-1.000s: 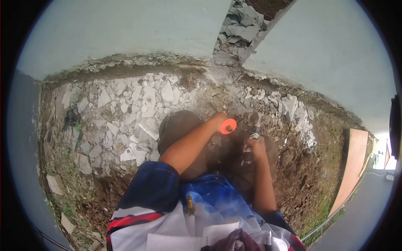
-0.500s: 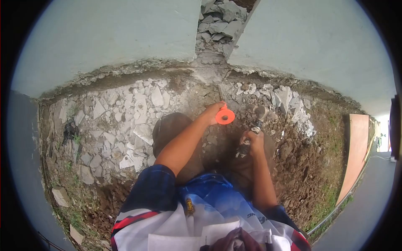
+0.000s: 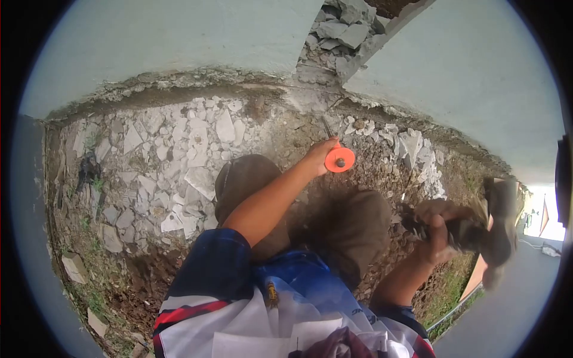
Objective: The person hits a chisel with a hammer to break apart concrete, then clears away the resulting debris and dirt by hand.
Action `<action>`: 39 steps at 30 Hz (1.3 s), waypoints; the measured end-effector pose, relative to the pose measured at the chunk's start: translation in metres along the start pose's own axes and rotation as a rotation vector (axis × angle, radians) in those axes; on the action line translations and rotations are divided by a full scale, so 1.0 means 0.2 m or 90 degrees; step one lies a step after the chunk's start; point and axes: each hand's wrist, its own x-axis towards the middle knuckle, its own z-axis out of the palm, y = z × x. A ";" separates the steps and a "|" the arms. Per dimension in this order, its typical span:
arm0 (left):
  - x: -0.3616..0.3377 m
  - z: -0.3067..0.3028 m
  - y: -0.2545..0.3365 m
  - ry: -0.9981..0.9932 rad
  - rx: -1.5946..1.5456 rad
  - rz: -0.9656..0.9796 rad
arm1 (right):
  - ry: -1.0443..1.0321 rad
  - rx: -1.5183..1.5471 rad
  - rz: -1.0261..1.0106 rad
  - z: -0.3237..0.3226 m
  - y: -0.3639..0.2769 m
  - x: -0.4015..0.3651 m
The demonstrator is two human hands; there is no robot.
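Note:
My left hand (image 3: 320, 157) is closed around a chisel (image 3: 340, 159) with a round orange hand guard. Its steel shaft points away from me, toward the broken ground at the foot of the wall. Out to the right, my right hand (image 3: 437, 240) grips a hammer (image 3: 500, 222) by its dark handle. The hammer head is raised well apart from the chisel and smeared by motion. My bent knees (image 3: 364, 232), in brown trousers, lie between the two hands.
Broken white plaster and stones (image 3: 191, 140) cover the ground on the left. Ahead, the pale wall (image 3: 179, 42) has a gap filled with grey rubble (image 3: 346, 30). An orange-brown board (image 3: 474, 277) leans at the right, partly behind the hammer.
My right hand has swung the hammer up and far to the right, away from the chisel. The view has shifted slightly; my left hand keeps its hold on the chisel.

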 end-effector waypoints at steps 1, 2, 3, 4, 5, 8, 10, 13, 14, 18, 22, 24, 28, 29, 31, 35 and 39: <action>0.01 0.00 0.03 0.010 0.002 -0.025 | -0.039 -0.004 -0.024 -0.01 -0.02 0.02; 0.02 0.00 0.07 0.019 0.004 -0.050 | -0.051 0.000 -0.040 0.01 -0.03 0.03; 0.02 0.00 0.09 0.030 0.007 -0.077 | -0.061 0.003 -0.055 0.03 -0.04 0.04; 0.00 0.01 0.11 0.031 -0.004 -0.068 | -0.073 0.007 -0.071 0.04 -0.05 0.05; 0.00 0.03 0.13 0.030 -0.014 -0.057 | -0.070 -0.031 -0.061 0.06 -0.06 0.04; -0.04 0.11 0.18 0.036 -0.026 -0.056 | -0.083 -0.009 -0.070 0.05 -0.01 0.03; -0.02 0.11 0.18 0.028 -0.039 -0.061 | -0.046 -0.064 -0.082 0.12 0.12 0.03; 0.08 0.07 0.15 -0.022 -0.075 -0.060 | -0.108 -0.508 0.123 0.13 0.45 -0.17; 0.10 0.06 0.15 -0.045 -0.087 -0.066 | -0.108 -0.412 0.342 0.07 0.65 -0.29; 0.16 0.03 0.17 -0.020 -0.119 -0.049 | -0.035 -0.262 0.654 0.10 0.69 -0.33; 0.11 0.13 0.20 -0.038 -0.075 -0.066 | 0.011 -0.307 0.379 0.06 0.35 -0.06; 0.09 0.15 0.20 -0.038 -0.072 -0.060 | 0.130 -0.282 0.182 0.05 0.26 0.01; 0.11 0.10 0.19 -0.067 -0.111 -0.072 | -0.017 0.075 0.003 0.04 0.52 -0.04; 0.11 0.11 0.19 -0.082 -0.093 -0.068 | 0.036 -0.186 0.021 0.07 0.70 -0.21; 0.15 0.07 0.19 -0.049 -0.045 -0.081 | 0.023 -0.370 0.350 0.16 0.75 -0.26; 0.23 -0.04 0.09 -0.039 -0.055 -0.063 | 0.012 -0.299 0.563 0.02 0.72 -0.26; 0.13 0.07 0.16 -0.057 -0.041 -0.073 | 0.113 -0.263 0.238 0.06 0.34 0.01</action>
